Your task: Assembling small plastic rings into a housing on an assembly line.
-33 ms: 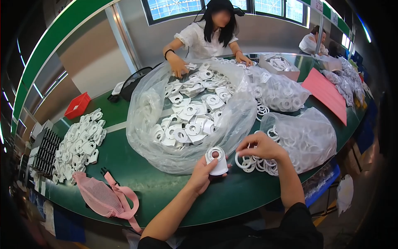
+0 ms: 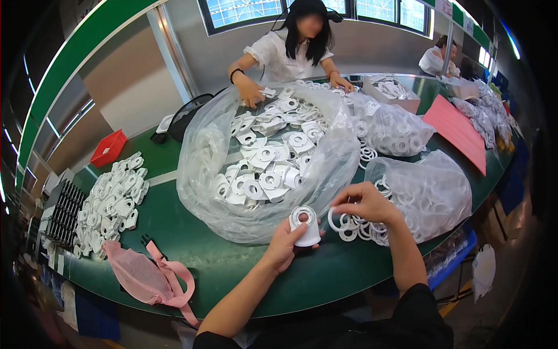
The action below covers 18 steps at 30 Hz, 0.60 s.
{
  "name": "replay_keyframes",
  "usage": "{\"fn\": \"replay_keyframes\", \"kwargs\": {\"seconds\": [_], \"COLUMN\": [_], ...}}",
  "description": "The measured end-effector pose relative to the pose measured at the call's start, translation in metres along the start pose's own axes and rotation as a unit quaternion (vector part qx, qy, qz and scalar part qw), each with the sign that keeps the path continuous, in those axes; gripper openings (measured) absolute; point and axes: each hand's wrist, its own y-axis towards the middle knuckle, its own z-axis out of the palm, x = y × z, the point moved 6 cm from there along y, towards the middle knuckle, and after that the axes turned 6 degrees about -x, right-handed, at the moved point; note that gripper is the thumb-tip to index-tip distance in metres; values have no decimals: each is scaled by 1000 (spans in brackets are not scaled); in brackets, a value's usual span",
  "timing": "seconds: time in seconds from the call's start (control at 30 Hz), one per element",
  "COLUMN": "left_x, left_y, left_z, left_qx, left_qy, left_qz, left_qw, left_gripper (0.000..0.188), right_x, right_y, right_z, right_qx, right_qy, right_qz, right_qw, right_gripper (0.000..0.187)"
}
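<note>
White plastic is being handled here: a small round-holed housing [image 2: 304, 225] is being gripped upright in the left hand [image 2: 286, 244], just above the green tabletop [image 2: 244, 264], with the fingers wrapped around its lower body and the thumb pressed to its side. A thin white ring [image 2: 336, 220] is being pinched between the thumb and fingers of the right hand [image 2: 365, 202], just beside the housing and above a loose heap of rings [image 2: 360, 230]. For a clean fit, the ring is probably best being kept level with the round opening and the housing held steady. Beyond the hands, a large clear bag [image 2: 267, 168] of the same housings is being kept open, and a second bag of rings [image 2: 427, 195] is lying to the right. A pink mesh pouch [image 2: 148, 279] is resting at the near left. Across the tabletop, another person is being occupied with similar parts.
</note>
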Motion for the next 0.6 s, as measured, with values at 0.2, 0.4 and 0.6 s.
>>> {"fn": "replay_keyframes", "kwargs": {"seconds": [0.2, 0.4, 0.6], "left_x": [4, 7, 6], "left_y": [-5, -5, -8], "left_z": [13, 16, 17], "left_qx": [48, 71, 64], "left_qy": [37, 53, 48], "left_qz": [-22, -29, -29], "left_qw": [998, 996, 996], "left_gripper": [46, 50, 41], "right_x": [9, 16, 15], "right_y": [1, -3, -4], "right_z": [32, 46, 51], "right_qx": [-103, -98, -107], "right_qy": [-33, -147, -147], "right_qz": [-159, -295, -288], "right_qw": [981, 939, 940], "right_gripper": [13, 14, 12]}}
